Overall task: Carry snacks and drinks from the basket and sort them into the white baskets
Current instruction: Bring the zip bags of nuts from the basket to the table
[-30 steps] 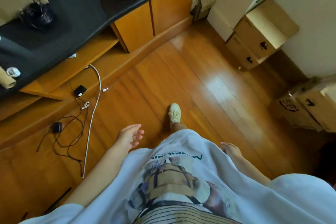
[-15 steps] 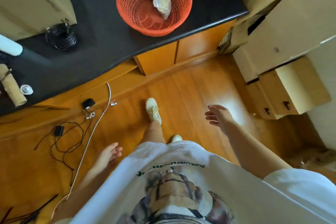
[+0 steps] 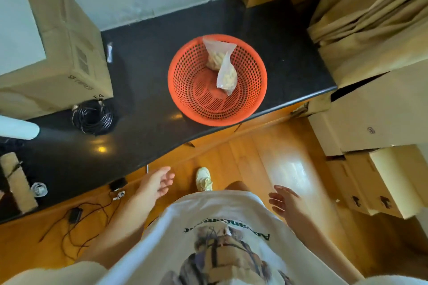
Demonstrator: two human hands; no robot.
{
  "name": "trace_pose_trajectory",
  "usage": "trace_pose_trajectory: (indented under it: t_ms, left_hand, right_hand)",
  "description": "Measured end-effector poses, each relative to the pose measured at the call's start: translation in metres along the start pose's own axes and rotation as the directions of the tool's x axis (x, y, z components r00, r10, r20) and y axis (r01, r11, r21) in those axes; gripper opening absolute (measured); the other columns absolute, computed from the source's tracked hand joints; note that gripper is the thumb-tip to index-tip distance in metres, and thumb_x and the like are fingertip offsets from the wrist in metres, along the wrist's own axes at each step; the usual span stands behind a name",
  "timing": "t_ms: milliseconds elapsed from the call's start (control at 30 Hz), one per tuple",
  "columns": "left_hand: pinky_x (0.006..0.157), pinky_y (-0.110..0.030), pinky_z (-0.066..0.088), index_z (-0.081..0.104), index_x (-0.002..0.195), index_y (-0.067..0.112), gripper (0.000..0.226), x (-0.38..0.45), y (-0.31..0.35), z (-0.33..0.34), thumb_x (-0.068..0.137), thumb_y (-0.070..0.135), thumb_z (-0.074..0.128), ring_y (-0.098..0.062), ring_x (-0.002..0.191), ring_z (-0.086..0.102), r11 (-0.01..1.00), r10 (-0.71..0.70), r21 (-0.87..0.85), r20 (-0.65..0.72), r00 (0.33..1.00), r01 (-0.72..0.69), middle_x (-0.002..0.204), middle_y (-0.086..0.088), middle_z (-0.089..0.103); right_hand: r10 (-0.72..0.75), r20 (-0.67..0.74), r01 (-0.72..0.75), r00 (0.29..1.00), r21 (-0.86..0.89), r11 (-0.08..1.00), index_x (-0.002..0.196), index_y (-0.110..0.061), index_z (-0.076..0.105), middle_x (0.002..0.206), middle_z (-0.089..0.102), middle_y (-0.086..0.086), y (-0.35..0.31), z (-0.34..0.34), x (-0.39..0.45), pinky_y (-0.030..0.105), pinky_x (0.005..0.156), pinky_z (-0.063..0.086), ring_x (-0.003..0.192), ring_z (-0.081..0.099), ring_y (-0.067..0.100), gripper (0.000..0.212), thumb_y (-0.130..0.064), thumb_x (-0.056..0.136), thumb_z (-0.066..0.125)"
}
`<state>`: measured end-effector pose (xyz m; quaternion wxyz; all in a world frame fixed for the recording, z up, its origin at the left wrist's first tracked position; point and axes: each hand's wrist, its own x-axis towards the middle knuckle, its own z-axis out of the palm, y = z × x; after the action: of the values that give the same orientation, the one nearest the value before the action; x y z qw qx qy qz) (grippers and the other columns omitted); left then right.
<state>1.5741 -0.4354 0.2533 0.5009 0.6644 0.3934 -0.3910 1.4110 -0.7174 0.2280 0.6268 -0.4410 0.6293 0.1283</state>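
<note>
A round orange mesh basket (image 3: 185, 90) stands on the black countertop (image 3: 143, 122), near its front edge. Inside it lie two clear plastic bags of pale snacks (image 3: 225, 75), one leaning on the other against the far wall. My left hand (image 3: 157, 184) hangs open with spread fingers below the counter's edge, left of the basket. My right hand (image 3: 283, 201) is open too, low at my right side over the wooden floor. Both hands hold nothing. No white basket is in view.
A cardboard box (image 3: 67, 53) and a black cable coil (image 3: 93, 117) sit on the counter's left. Stacked cardboard boxes (image 3: 375, 122) and a beige curtain (image 3: 370, 14) crowd the right. Loose cables (image 3: 76, 217) lie on the wooden floor at left. My shoe (image 3: 203, 179) points toward the counter.
I have stepped closer to the counter, so the orange basket sits lower and nearer in view. My left hand has risen forward; my right hand has dropped nearer my side.
</note>
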Motion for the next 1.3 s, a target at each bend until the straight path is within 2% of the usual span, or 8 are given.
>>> trace_pose_trajectory:
  t_ms: [133,300,500,733,933,1100,1200,1300]
  left_hand:
    - [0.063,-0.024,0.042,0.063,0.092,0.022,0.013,0.016,0.079,0.044,0.094,0.021,0.050,-0.012,0.071,0.057,0.988,0.147,0.048,0.057,0.988,-0.149,0.081,0.000,0.065]
    - [0.062,-0.024,0.043,0.062,0.097,0.022,0.016,0.060,0.143,0.091,0.095,0.015,0.047,-0.012,0.069,0.058,0.970,0.214,0.094,0.101,0.972,-0.224,0.080,0.001,0.065]
    - [0.070,-0.025,0.049,0.060,0.104,0.021,0.019,0.136,0.205,0.134,0.092,0.009,0.051,-0.011,0.085,0.061,0.940,0.338,0.038,0.053,0.940,-0.340,0.100,-0.001,0.065]
    - [0.097,-0.032,0.044,0.043,0.133,0.014,0.055,0.202,0.258,0.172,0.083,-0.002,0.061,-0.011,0.115,0.048,0.831,0.549,0.058,0.075,0.832,-0.554,0.125,0.001,0.050]
    - [0.099,-0.020,0.041,0.045,0.130,0.008,0.061,0.220,0.262,0.200,0.075,-0.007,0.067,-0.009,0.114,0.051,0.757,0.634,0.078,0.155,0.758,-0.649,0.127,-0.001,0.052]
    - [0.073,-0.001,0.042,0.047,0.119,0.015,0.058,0.227,0.258,0.220,0.071,0.003,0.076,0.017,0.080,0.053,0.709,0.686,0.103,0.131,0.716,-0.698,0.101,0.014,0.055]
    - [0.079,-0.018,0.050,0.048,0.105,0.019,0.052,0.232,0.263,0.221,0.066,0.007,0.081,-0.004,0.081,0.058,0.677,0.705,0.179,0.120,0.699,-0.714,0.102,-0.007,0.060]
    - [0.090,-0.044,0.048,0.050,0.103,0.017,0.054,0.235,0.266,0.218,0.061,0.018,0.085,-0.029,0.099,0.058,0.647,0.711,0.265,0.126,0.691,-0.714,0.110,-0.019,0.061]
  right_hand:
    - [-0.070,0.001,0.070,0.998,0.010,0.998,0.092,-0.012,0.058,0.075,0.060,0.010,-0.049,0.023,0.012,0.027,0.057,0.040,0.063,0.055,0.020,0.010,-0.010,0.093,0.049]
    - [-0.424,-0.019,0.421,0.906,-0.080,0.904,0.094,-0.007,0.060,0.066,0.059,0.006,-0.124,0.083,0.044,0.020,0.054,0.045,0.052,0.057,0.005,0.020,0.005,0.086,0.047]
    - [-0.604,0.192,0.634,0.773,-0.204,0.746,0.110,-0.018,0.055,0.102,0.056,0.002,-0.173,0.184,0.102,0.011,0.078,0.040,0.094,0.053,0.013,0.039,0.005,0.080,0.058]
    - [-0.618,0.012,0.589,0.786,-0.322,0.741,0.144,-0.013,0.019,0.146,0.019,0.013,-0.177,0.254,0.174,0.018,0.107,0.010,0.135,0.019,0.023,0.102,-0.004,0.060,0.078]
    - [-0.741,-0.223,0.677,0.633,-0.304,0.670,0.141,-0.021,0.027,0.147,0.024,0.013,-0.183,0.281,0.200,0.006,0.105,0.009,0.134,0.026,0.023,0.091,-0.007,0.067,0.079]
    - [-0.752,-0.183,0.695,0.633,-0.294,0.656,0.139,-0.026,0.034,0.148,0.024,0.004,-0.190,0.282,0.197,0.024,0.109,0.027,0.133,0.028,0.012,0.067,-0.005,0.081,0.062]
    - [-0.748,-0.182,0.710,0.638,-0.236,0.663,0.135,-0.020,0.041,0.142,0.030,-0.001,-0.200,0.278,0.196,0.007,0.103,0.024,0.127,0.033,0.005,0.054,-0.003,0.086,0.057]
    - [-0.611,-0.076,0.600,0.788,-0.128,0.789,0.137,-0.002,0.038,0.143,0.031,0.000,-0.220,0.274,0.205,0.011,0.108,0.022,0.132,0.032,0.014,0.047,-0.006,0.092,0.051]
